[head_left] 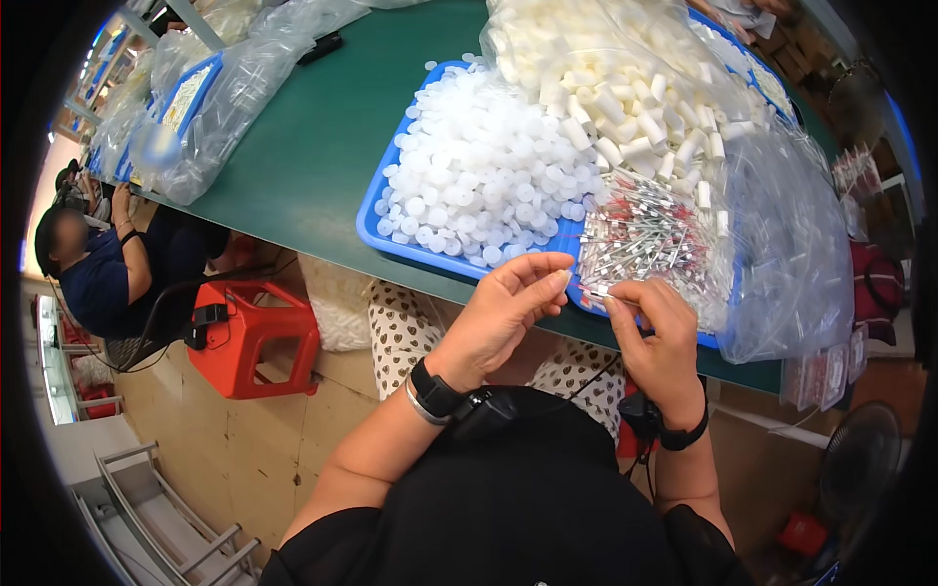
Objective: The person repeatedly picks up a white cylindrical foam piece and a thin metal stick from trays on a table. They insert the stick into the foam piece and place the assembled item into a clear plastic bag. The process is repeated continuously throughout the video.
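Small clear plastic tube with a red mark [594, 292] sits between my two hands, just in front of the near edge of the blue plastic tray [371, 227] on the green counter [313, 146]. My right hand [657, 332] pinches this tube at its right end with thumb and first fingers, and its long axis runs about left to right, pointing toward my left hand [508, 308]. My left hand is curled, with the fingertips pressed together close to the tube's free end; I cannot tell if they hold a small part or only touch the tube. Both hands are near, but the right one has the grasp. Just behind my right hand lies a loose heap of thin clear tubes with red and silver parts [640, 234], glossy and hard. Left of it, in the same tray, is a big pile of small round white caps [479, 171], matte and smooth. Behind them, a clear plastic bag of short white cylinders [625, 88] looks soft and crinkled. A red plastic stool [256, 337] stands on the floor under the counter.
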A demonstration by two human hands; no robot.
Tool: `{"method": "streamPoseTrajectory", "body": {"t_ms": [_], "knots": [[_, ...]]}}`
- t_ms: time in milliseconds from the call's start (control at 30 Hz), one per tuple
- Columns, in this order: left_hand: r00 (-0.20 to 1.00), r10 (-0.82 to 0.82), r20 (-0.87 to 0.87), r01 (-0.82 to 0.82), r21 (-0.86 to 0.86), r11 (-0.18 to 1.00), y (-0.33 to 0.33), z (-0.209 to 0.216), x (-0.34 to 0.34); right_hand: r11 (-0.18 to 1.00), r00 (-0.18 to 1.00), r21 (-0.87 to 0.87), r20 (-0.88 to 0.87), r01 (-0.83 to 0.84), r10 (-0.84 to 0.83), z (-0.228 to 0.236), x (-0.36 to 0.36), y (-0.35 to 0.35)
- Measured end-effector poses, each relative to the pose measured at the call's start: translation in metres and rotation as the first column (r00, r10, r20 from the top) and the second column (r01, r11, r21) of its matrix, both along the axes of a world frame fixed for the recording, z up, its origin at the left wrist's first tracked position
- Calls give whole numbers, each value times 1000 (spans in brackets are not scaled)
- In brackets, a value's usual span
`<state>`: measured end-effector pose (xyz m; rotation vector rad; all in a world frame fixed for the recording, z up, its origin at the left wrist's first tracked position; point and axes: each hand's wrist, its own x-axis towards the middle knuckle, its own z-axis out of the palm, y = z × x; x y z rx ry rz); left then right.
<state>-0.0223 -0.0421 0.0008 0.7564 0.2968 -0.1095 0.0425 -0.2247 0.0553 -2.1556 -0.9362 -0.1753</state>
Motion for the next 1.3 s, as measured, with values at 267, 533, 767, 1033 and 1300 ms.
{"method": "streamPoseTrajectory", "body": {"t_ms": [267,533,767,1033,1300], "knots": [[999,-16,-29,9,-227,974,-1,-14,2,999,1000,-34,19,-2,3,-2,0,-2],[999,-14,-29,6,-250,968,-4,-17,1,997,999,-81,-36,-4,1,-5,-3,-6],[998,-63,-17,53,-336,940,-15,-14,-1,1000,999,-12,38,-8,9,-10,-7,3],[997,-67,-22,52,-415,908,-31,-24,-6,1000,981,18,194,17,-20,-33,-13,6],[997,60,-53,-73,-316,946,-34,-21,-4,998,997,61,-82,14,-9,-33,-16,-2]]}}
